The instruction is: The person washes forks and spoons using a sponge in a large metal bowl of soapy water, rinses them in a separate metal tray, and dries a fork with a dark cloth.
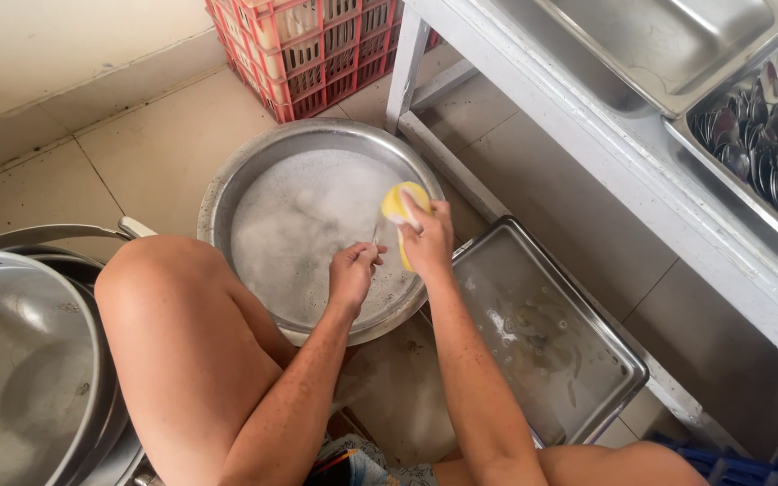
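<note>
Person crouched on tiled floor, knees either side of view. Right hand [427, 238] clenched around a yellow sponge [400, 205], which sticks out above the fist, over the right rim area of the basin [227, 184]. Left hand [353, 270] just beside it, fingers pinched on a thin metal utensil [376, 236]; only a short sliver shows between the 2 hands, so its kind cannot be told. Both hands hover over the basin, a round steel one full of soapy foam, set on the floor between the knees. Just right of the basin, touching or nearly so: a rectangular steel tray [605, 333] holding cloudy water with cutlery lying submerged. Far left: large steel pot [20, 360], partly cut off by the frame. Behind the basin: red plastic crate [308, 49] against the wall. Upper right: white metal table [569, 108] bearing 2 steel pans, 1 filled with spoons [767, 135].
</note>
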